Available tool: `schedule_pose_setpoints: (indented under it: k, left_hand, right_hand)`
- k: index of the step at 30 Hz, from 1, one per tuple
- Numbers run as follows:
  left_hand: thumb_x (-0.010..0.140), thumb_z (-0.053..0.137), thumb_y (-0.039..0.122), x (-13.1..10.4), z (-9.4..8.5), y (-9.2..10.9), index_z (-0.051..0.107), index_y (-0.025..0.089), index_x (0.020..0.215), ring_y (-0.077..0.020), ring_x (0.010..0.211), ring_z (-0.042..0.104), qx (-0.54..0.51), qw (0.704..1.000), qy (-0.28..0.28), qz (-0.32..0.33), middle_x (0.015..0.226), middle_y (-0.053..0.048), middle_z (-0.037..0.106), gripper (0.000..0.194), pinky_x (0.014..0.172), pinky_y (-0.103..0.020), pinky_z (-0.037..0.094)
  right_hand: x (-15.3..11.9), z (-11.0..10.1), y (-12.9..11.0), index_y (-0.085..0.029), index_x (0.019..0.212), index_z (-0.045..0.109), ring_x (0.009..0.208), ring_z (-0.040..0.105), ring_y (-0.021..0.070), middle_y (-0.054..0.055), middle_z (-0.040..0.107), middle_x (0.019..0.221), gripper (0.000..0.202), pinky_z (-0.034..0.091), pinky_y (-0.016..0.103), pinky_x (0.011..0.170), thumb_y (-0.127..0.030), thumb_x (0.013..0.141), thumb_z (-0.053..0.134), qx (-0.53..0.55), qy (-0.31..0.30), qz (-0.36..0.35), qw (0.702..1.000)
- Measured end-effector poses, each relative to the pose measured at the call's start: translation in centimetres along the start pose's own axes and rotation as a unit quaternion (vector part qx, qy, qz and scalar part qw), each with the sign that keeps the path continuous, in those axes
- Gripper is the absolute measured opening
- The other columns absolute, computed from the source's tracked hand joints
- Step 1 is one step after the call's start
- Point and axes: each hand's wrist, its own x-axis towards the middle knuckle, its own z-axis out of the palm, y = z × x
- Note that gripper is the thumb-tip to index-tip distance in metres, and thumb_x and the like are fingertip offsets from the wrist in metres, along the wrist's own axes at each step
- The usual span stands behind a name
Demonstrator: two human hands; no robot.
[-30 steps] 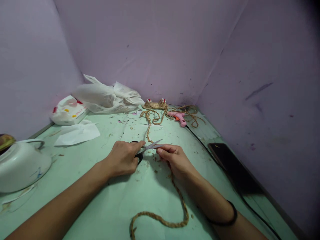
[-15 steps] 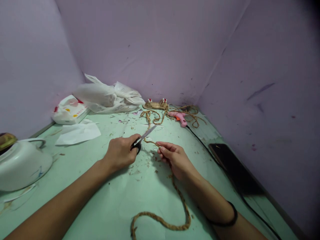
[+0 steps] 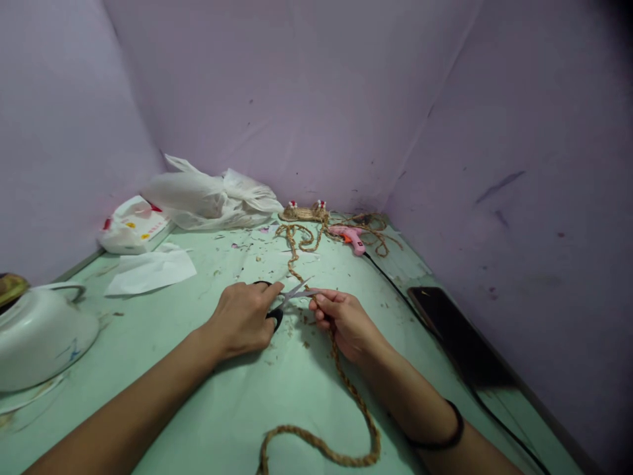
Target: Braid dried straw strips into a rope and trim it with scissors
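My left hand (image 3: 244, 315) grips black-handled scissors (image 3: 291, 295), their blades spread apart around the braided rope (image 3: 363, 409). Pinched between the thumb and fingers of my right hand (image 3: 343, 320) is that same brown rope, right beside the blade tips. From my right hand one length curves down toward the near edge of the view. Beyond the blades the rope runs on to a looped stretch on the table, close to a woven rope piece (image 3: 304, 213) with red and white beads.
A pink glue gun (image 3: 351, 237) lies at the back right, its black cord trailing toward me past a dark phone (image 3: 459, 336). On the left are a white bowl (image 3: 54, 336), paper (image 3: 153, 270), a tissue pack (image 3: 133, 227) and a white plastic bag (image 3: 212, 198).
The scissors have opened, and their blades have moved right to sit around the rope next to my right hand. My right hand keeps its pinch on the rope.
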Motion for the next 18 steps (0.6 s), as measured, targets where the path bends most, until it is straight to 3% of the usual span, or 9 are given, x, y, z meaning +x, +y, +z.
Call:
schedule_pose_setpoints:
  k: [10, 18]
  left_hand:
    - [0.07, 0.043, 0.026, -0.2, -0.27, 0.1, 0.044, 0.021, 0.121, -0.0255, 0.08, 0.06, 0.011, 1.0, -0.004, 0.018, 0.092, -0.007, 0.065, 0.051, 0.069, -0.036, 0.042]
    - [0.067, 0.043, 0.021, -0.2, -0.35, 0.04, 0.043, 0.025, 0.123, -0.024, 0.082, 0.061, -0.009, 0.999, -0.027, 0.015, 0.094, -0.006, 0.066, 0.056, 0.068, -0.033, 0.042]
  right_hand:
    - [0.15, -0.17, 0.12, -0.011, 0.065, 0.063, 0.043, 0.046, 0.0053, 0.003, 0.06, 0.058, 0.006, 0.037, 0.019, 0.042, -0.016, 0.061, 0.063, -0.009, -0.013, -0.007, 1.0]
    - [-0.04, -0.02, 0.04, -0.011, 0.068, 0.064, 0.045, 0.047, 0.0057, 0.002, 0.06, 0.059, 0.012, 0.038, 0.02, 0.043, -0.02, 0.059, 0.065, -0.012, -0.029, -0.023, 0.999]
